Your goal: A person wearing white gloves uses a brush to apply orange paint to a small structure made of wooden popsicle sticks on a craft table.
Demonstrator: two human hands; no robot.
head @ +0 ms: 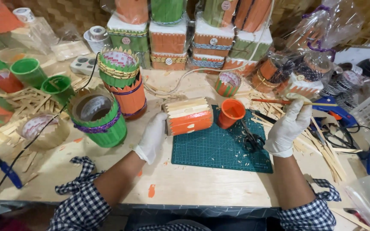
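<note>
Nearest the camera, two forearms in rolled black-and-white checked sleeves [80, 205] reach over the near edge of a pale wooden table [202, 184]. Both hands wear white gloves. The left hand [152, 137] rests its fingers against the left end of a small container [188, 116] lying on its side, clad in flat wooden sticks, the upper ones bare and the lower ones painted orange; the hand is loosely curled and steadies the container rather than wrapping it. The container lies across the far left corner of a green cutting mat [219, 147]. The right hand [288, 125] is closed in a pinch on a thin paintbrush [294, 102] that lies level, its orange-stained end pointing left. An orange cup [231, 113] stands on the mat just right of the container, and black scissors [251, 139] lie on the mat near the right hand among wood shavings. Left of the container stand a green-wrapped holder [99, 117] and a taller orange and green holder [123, 81]. Loose sticks [322, 145] are scattered to the right, by a blue glue gun [335, 112]. At the far side, finished boxes [189, 42] are stacked in a row.
</note>
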